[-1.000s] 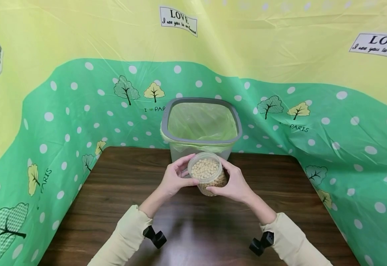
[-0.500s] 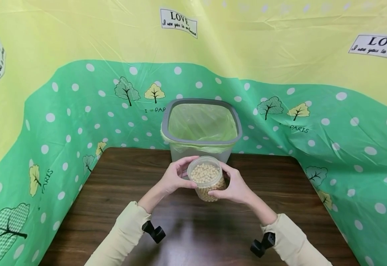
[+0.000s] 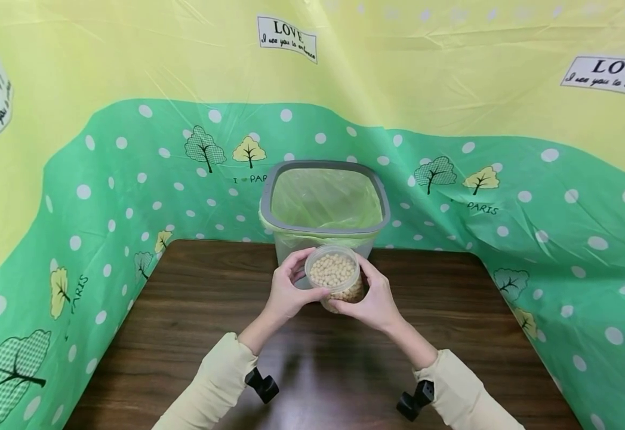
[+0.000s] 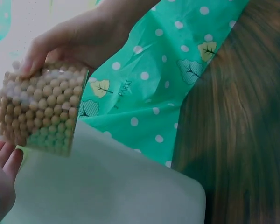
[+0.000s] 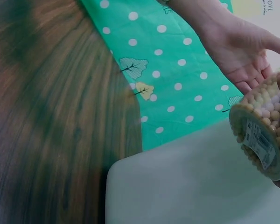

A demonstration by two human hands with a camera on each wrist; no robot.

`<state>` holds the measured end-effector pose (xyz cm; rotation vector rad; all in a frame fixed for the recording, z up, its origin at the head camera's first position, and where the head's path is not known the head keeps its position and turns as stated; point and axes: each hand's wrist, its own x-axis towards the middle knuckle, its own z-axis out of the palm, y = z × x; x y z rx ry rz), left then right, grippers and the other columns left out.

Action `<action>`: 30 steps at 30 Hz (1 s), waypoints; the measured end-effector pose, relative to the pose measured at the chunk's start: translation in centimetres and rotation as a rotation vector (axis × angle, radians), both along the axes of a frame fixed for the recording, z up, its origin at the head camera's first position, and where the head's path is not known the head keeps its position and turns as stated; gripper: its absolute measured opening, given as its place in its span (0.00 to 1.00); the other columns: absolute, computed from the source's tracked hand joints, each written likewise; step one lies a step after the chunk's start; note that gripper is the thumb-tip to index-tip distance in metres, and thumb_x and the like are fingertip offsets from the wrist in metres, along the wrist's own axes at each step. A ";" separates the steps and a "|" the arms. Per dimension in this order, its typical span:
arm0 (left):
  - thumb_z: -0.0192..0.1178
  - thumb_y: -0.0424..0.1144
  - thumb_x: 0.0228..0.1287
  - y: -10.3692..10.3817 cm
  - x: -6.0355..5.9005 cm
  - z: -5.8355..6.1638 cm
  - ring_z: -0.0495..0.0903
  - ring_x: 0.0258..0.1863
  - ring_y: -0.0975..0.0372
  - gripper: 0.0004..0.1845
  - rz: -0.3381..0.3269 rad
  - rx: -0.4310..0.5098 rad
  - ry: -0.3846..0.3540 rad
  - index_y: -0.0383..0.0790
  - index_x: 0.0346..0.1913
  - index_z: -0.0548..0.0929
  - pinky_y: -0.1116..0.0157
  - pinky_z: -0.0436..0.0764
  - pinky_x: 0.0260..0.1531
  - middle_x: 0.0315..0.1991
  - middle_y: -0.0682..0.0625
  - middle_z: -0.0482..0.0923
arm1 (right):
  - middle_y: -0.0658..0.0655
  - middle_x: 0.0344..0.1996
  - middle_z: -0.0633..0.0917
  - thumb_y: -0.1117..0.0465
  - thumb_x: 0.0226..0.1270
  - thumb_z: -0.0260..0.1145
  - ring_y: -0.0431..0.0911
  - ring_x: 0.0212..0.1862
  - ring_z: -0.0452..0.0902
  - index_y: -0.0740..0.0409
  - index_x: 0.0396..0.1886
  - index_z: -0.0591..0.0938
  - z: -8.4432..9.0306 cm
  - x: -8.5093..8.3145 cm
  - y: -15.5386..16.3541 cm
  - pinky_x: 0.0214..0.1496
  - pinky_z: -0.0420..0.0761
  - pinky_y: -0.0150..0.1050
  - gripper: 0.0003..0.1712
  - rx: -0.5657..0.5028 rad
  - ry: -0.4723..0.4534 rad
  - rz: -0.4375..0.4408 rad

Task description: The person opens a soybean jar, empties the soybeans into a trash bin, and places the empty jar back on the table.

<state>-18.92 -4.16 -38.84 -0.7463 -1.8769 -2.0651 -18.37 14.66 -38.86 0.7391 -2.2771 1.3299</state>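
A: Where is the jar (image 3: pixel 335 277)?

B: Above the bench (image 3: pixel 183 334), just in front of the bin (image 3: pixel 325 203), full of pale beans.

A: And each grip?

B: The left hand (image 3: pixel 286 292) and right hand (image 3: pixel 374 298) both curl around its sides, holding it between them.

A: Is it upright?

B: Tilted toward the person.

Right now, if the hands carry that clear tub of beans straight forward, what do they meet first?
Probably the near wall of the grey-rimmed bin with its green liner, directly behind the clear tub of beans; the gap is unclear.
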 end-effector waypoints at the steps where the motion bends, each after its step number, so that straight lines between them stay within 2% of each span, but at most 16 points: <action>1: 0.74 0.36 0.40 0.2 0.1 0.0 0.73 0.52 0.48 0.37 0.016 0.004 0.001 0.29 0.56 0.71 0.63 0.75 0.49 0.53 0.35 0.72 | 0.57 0.50 0.78 0.61 0.31 0.79 0.45 0.48 0.74 0.58 0.61 0.69 -0.1 0.0 0.0 0.46 0.74 0.31 0.50 -0.003 0.013 -0.013; 4: 0.72 0.27 0.40 0.4 0.2 0.0 0.72 0.53 0.47 0.35 0.042 -0.003 -0.003 0.29 0.56 0.70 0.62 0.74 0.50 0.54 0.36 0.71 | 0.57 0.50 0.77 0.60 0.31 0.80 0.46 0.48 0.74 0.58 0.61 0.69 -0.3 -0.1 -0.1 0.47 0.73 0.31 0.50 0.001 0.049 -0.036; 6: 0.71 0.27 0.41 0.3 0.1 0.0 0.72 0.54 0.50 0.35 0.015 -0.015 -0.015 0.29 0.57 0.69 0.62 0.74 0.51 0.55 0.36 0.70 | 0.57 0.50 0.77 0.60 0.31 0.80 0.46 0.48 0.74 0.58 0.61 0.69 -0.3 0.0 0.1 0.47 0.74 0.31 0.50 0.002 0.042 -0.034; 9: 0.72 0.35 0.43 -0.5 -0.1 0.0 0.73 0.53 0.56 0.36 -0.087 0.008 -0.066 0.26 0.56 0.69 0.64 0.75 0.49 0.54 0.34 0.69 | 0.58 0.50 0.77 0.63 0.32 0.79 0.44 0.49 0.73 0.60 0.61 0.68 -0.1 0.0 0.6 0.47 0.73 0.30 0.49 -0.008 -0.026 0.034; 12: 0.73 0.43 0.43 -1.5 -0.6 0.1 0.72 0.52 0.61 0.41 -0.243 0.025 -0.125 0.23 0.57 0.67 0.65 0.75 0.48 0.56 0.30 0.67 | 0.59 0.50 0.77 0.68 0.34 0.78 0.41 0.49 0.73 0.62 0.61 0.68 0.4 0.1 1.1 0.47 0.74 0.30 0.48 -0.013 -0.126 0.147; 14: 0.73 0.46 0.43 -2.0 -0.9 0.1 0.72 0.53 0.62 0.44 -0.320 0.004 -0.148 0.22 0.59 0.66 0.66 0.75 0.49 0.57 0.30 0.65 | 0.62 0.49 0.77 0.70 0.35 0.77 0.40 0.48 0.73 0.65 0.60 0.67 1.0 0.4 1.2 0.46 0.75 0.31 0.47 0.002 -0.163 0.214; 17: 0.72 0.46 0.42 -2.3 -1.1 0.1 0.71 0.55 0.62 0.46 -0.388 -0.039 -0.153 0.22 0.61 0.64 0.66 0.74 0.50 0.60 0.31 0.64 | 0.65 0.48 0.77 0.72 0.34 0.76 0.40 0.46 0.74 0.70 0.59 0.67 2.0 0.9 0.9 0.45 0.76 0.31 0.46 0.020 -0.170 0.261; 20: 0.73 0.45 0.42 -2.3 -1.1 0.0 0.71 0.55 0.62 0.45 -0.366 -0.033 -0.145 0.23 0.60 0.64 0.65 0.74 0.51 0.59 0.31 0.65 | 0.66 0.46 0.77 0.72 0.33 0.75 0.40 0.46 0.74 0.74 0.57 0.68 2.7 1.4 0.5 0.45 0.76 0.31 0.45 0.025 -0.147 0.247; 26: 0.73 0.32 0.41 -2.0 -0.4 0.2 0.70 0.56 0.61 0.38 -0.210 -0.048 -0.099 0.28 0.59 0.68 0.63 0.73 0.53 0.58 0.36 0.68 | 0.66 0.47 0.77 0.71 0.32 0.77 0.43 0.47 0.73 0.73 0.57 0.68 2.7 1.8 0.2 0.46 0.75 0.29 0.45 0.031 -0.121 0.163; 30: 0.72 0.30 0.40 -2.1 -0.1 0.5 0.70 0.56 0.59 0.38 -0.138 -0.049 -0.062 0.29 0.59 0.69 0.62 0.73 0.53 0.58 0.37 0.69 | 0.67 0.48 0.77 0.71 0.31 0.77 0.47 0.47 0.74 0.74 0.56 0.68 2.7 1.9 0.2 0.47 0.73 0.27 0.46 0.034 -0.099 0.142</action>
